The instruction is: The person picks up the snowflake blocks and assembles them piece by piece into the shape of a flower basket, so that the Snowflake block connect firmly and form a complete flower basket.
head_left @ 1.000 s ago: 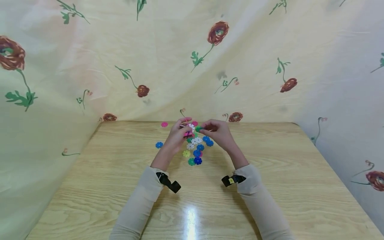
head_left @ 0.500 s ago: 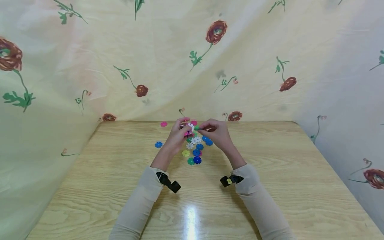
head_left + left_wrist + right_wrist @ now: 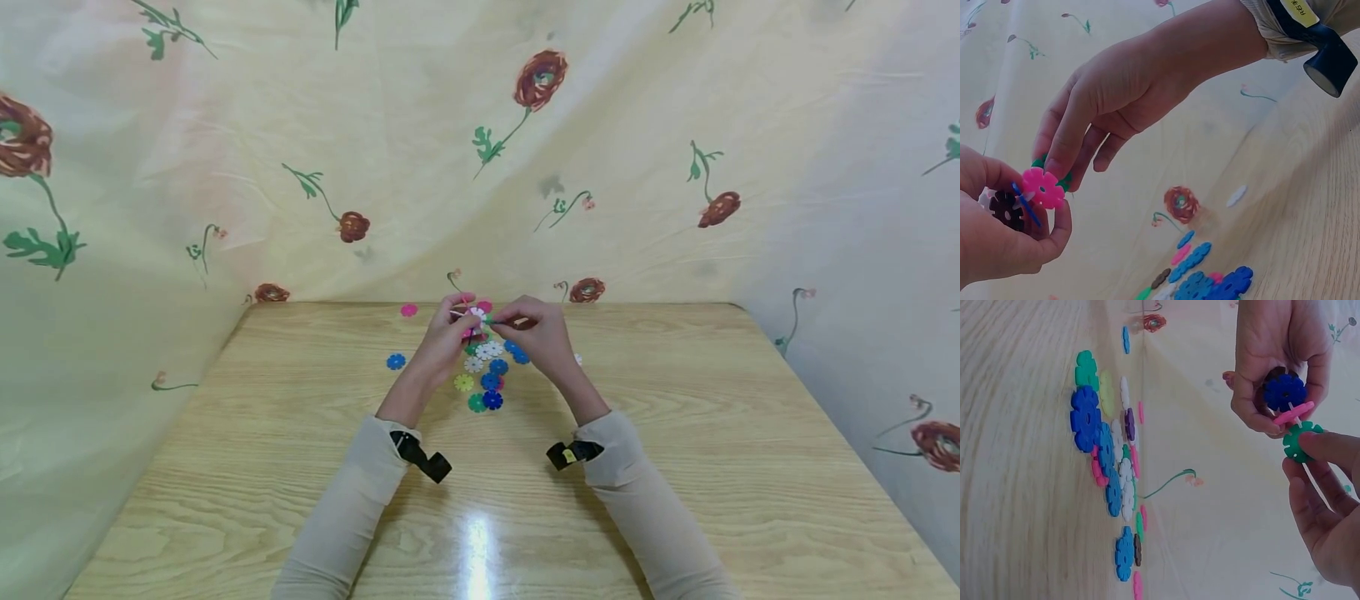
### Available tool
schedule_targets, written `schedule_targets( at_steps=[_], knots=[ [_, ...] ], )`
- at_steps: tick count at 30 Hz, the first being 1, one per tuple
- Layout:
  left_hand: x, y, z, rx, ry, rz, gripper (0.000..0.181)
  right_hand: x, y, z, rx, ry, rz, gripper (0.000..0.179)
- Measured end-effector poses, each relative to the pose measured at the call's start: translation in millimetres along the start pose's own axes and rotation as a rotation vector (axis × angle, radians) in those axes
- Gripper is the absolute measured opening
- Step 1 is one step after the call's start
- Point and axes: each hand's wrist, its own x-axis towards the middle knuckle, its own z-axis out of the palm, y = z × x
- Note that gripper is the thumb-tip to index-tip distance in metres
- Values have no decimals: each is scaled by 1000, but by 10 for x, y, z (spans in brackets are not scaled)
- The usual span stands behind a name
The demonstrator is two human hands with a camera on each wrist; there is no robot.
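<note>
Your two hands meet above the far part of the wood-grain counter (image 3: 675, 500), a joined cluster of notched, flower-shaped discs held between them. Your left hand (image 3: 444, 331) cups the cluster, fingers curled round its dark disc (image 3: 1007, 211) and blue disc (image 3: 1285, 392); your right hand (image 3: 538, 329) pinches the green disc (image 3: 1296, 445) between thumb and fingers, at the edge of the cluster's pink disc (image 3: 1043, 189). Whether the notches are fully seated, you cannot tell from here.

The pieces look like thin plastic: likely light, fairly stiff and a little slick, with joints that could twist loose under a sideways push. Best held flat across the faces, near the joint, the notch left bare.

Your own left fingers crowd that joint, leaving little room. Below, loose discs overlap on the counter, among them a yellow disc (image 3: 464, 382), a deep-blue disc (image 3: 492, 400) and white discs (image 3: 485, 352), within reach of a low sweep. A lone blue disc (image 3: 396, 361) and a stray pink disc (image 3: 408, 310) lie off to the left; a flowered cloth (image 3: 420, 167) hangs behind.
</note>
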Motion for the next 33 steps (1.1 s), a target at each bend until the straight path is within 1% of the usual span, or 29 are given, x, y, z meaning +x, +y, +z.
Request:
schedule_targets(
  at_steps=[2, 3, 6, 10, 13, 15, 17, 20, 23, 25, 28, 30, 33],
  knots=[
    [-9, 3, -14, 3, -10, -2, 39, 0, 87, 29, 11, 15, -9, 7],
    [-13, 4, -21, 3, -15, -2, 38, -7, 96, 35, 17, 24, -18, 7],
    [-28, 15, -26, -3, -34, 3, 37, -27, 91, 53, 26, 48, -48, 5],
    [-50, 31, -21, -19, -81, 7, 39, -48, 64, 71, 21, 74, -78, 4],
    [-72, 55, -42, -17, -123, 9, 41, -60, 46, 83, 11, 80, -89, 5],
    [-90, 84, -68, -3, -132, 18, 42, -67, 33, 87, 16, 67, -88, 6],
    [-108, 117, -96, 17, -121, 31, 45, -70, 20, 90, 25, 39, -82, 8],
    [-120, 148, -124, 4, -56, 43, 49, -71, -6, 85, 34, -25, -77, 12],
    [-115, 146, -129, -72, 21, 40, 51, -74, -21, 79, 34, -79, -80, 15],
    [-111, 132, -117, -125, 55, 39, 49, -81, -26, 80, 39, -94, -76, 16],
    [-99, 95, -93, -161, 71, 51, 42, -93, -19, 93, 66, -92, -52, 15],
    [-94, 71, -78, -156, 59, 57, 38, -102, -17, 106, 77, -81, -33, 14],
    [-101, 51, -57, -150, 38, 51, 38, -112, -21, 118, 72, -76, -6, 11]
  ],
)
